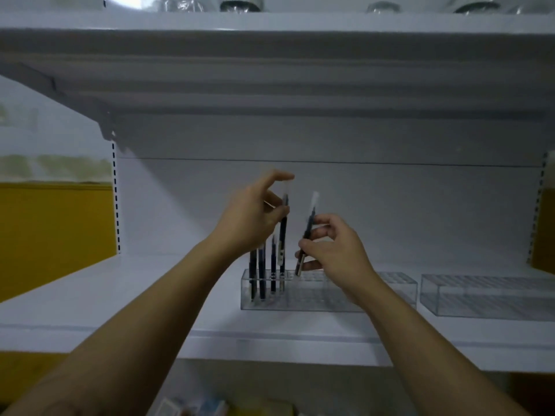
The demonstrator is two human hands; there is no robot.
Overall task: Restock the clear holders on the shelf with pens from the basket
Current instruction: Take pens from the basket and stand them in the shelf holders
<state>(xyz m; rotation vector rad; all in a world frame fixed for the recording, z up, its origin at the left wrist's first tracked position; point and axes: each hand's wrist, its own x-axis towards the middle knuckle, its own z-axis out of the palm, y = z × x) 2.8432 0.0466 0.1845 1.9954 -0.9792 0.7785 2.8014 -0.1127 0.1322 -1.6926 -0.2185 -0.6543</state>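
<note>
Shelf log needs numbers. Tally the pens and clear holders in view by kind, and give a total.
Clear holders: 2
Dark pens: 5 (three standing in the left-side holder, one pinched in the left hand, one in the right hand)
Total: 7

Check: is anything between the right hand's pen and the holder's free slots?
Nothing visible does. The right hand pinches its tilted pen, tip just above the clear holder and its empty slots. The standing pens and the upright pen held by the left hand sit to its left, apart.
</note>
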